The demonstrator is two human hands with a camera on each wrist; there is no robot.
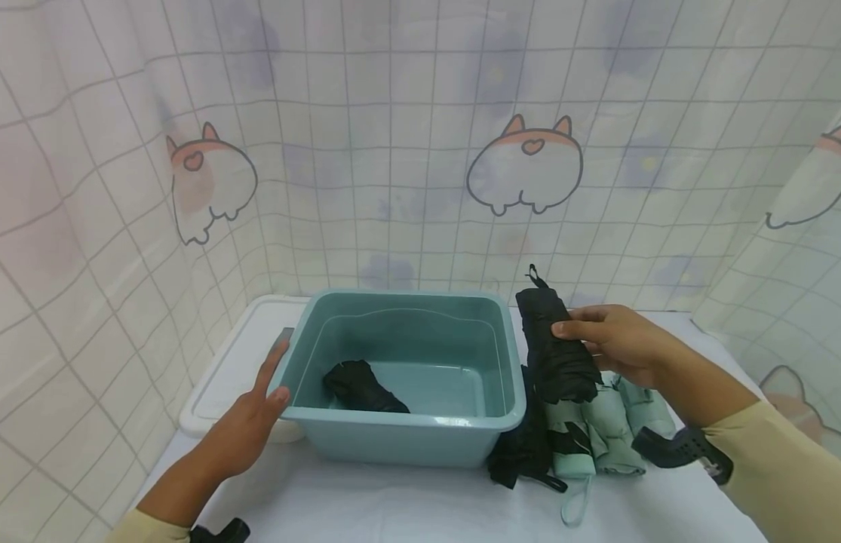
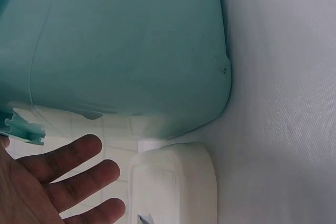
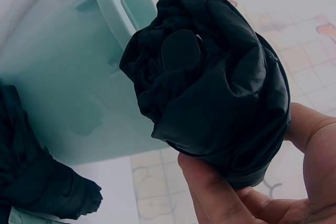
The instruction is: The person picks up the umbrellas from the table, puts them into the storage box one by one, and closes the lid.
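My right hand (image 1: 624,339) grips a folded black umbrella (image 1: 556,347), held up just right of the teal plastic tub (image 1: 406,441). A thin wrist loop shows at its upper end; the right wrist view looks at the bunched cloth (image 3: 220,87) of its other end. Inside the tub, on the floor near its left front, lies another black umbrella (image 1: 362,388), partly hidden by the rim. At the tub's left rim is my left hand (image 1: 247,422), its fingers extended. In the left wrist view the left hand's fingers (image 2: 79,187) are spread beside the tub wall, holding nothing.
Right of the tub lie a black folded umbrella (image 1: 522,445) and several pale green ones (image 1: 613,434), side by side on the white tabletop (image 1: 393,505). A white lid-like object (image 1: 223,369) sits left of the tub. Behind hangs a checked curtain (image 1: 393,188).
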